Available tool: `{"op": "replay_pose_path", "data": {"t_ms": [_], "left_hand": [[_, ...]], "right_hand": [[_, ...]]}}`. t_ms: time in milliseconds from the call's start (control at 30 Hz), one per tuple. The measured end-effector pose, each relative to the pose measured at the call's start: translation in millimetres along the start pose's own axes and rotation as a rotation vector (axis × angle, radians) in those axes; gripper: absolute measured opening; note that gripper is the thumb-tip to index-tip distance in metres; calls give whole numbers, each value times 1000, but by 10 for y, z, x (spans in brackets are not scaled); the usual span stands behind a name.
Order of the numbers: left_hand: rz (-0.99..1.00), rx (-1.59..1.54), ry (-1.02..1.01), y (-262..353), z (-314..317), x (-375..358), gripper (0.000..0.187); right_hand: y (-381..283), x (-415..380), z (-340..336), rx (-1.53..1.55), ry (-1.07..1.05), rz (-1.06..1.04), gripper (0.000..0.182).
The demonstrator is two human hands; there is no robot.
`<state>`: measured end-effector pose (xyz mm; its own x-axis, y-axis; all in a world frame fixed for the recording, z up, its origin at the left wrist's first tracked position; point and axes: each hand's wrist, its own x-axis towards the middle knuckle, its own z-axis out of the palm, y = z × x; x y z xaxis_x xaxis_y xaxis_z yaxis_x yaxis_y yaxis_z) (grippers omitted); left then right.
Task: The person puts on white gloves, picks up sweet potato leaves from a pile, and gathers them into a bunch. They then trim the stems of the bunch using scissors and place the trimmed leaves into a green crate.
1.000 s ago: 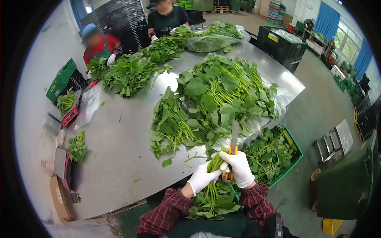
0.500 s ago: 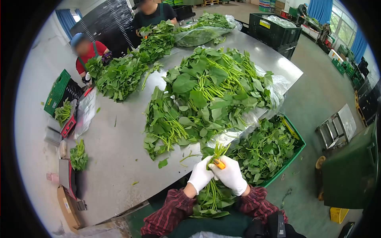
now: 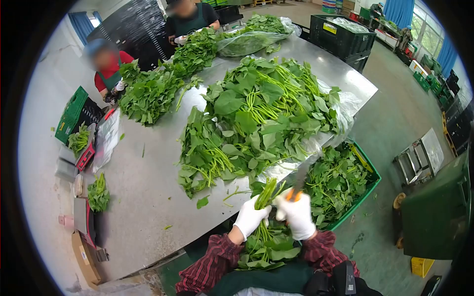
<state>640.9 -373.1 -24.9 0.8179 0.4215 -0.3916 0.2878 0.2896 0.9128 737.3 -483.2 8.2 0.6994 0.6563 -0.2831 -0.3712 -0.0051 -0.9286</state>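
Observation:
In my left hand, white-gloved and closed, is a bunch of leafy green stems. The cut-looking stem ends point up and away from me, and the leaves hang below, against my apron. My right hand, also gloved, grips the orange handle of a knife. Its blade points upward and is blurred, just right of the stems and apart from them. Beyond both hands, a large heap of leafy greens lies on the metal table. A green crate full of the same greens stands at my right.
Scales and a small bunch of greens are along the table's left side. Two co-workers handle greens at the far left. A black crate stands beyond the table; a step stool and green bin are at right.
My right hand has moved right, away from the stems, and the knife blade now shows pointing up. My left hand keeps the bunch, whose stems stand more visibly above the glove.

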Motion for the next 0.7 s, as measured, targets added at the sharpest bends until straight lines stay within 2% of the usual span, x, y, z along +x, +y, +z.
{"op": "replay_pose_path", "data": {"t_ms": [33, 100, 167, 233, 300, 367, 433, 467, 533, 567, 633, 700], "left_hand": [[-15, -19, 14, 1, -39, 1, 15], [11, 43, 38, 35, -43, -13, 17], [27, 63, 38, 24, -7, 4, 19], [48, 82, 36, 11, 36, 34, 20], [321, 305, 149, -51, 45, 41, 22], [371, 367, 166, -104, 29, 51, 24], [420, 454, 201, -115, 45, 40, 23], [420, 456, 201, -92, 42, 34, 23], [154, 283, 118, -16, 38, 31, 19], [21, 195, 77, 18, 33, 28, 18], [24, 83, 52, 60, -14, 24, 16], [-44, -20, 22, 82, -61, 34, 15]], "right_hand": [[-70, 44, -108, 105, 24, 32, 13], [-97, 82, -143, 22, 41, -7, 7], [-84, 42, -49, -254, -51, -186, 9], [98, 37, 22, -524, -129, -557, 20], [192, 92, 53, -874, -48, -849, 26], [259, 106, 67, -875, -59, -840, 28], [295, 138, 77, -785, -57, -942, 18], [259, 110, 84, -783, -55, -942, 18], [88, -15, 89, -97, -45, -72, 8], [-70, -13, 17, 35, 2, -10, 7], [-171, 50, -156, 40, 97, -69, 13], [-87, 151, -343, -230, 139, -113, 19]]}}
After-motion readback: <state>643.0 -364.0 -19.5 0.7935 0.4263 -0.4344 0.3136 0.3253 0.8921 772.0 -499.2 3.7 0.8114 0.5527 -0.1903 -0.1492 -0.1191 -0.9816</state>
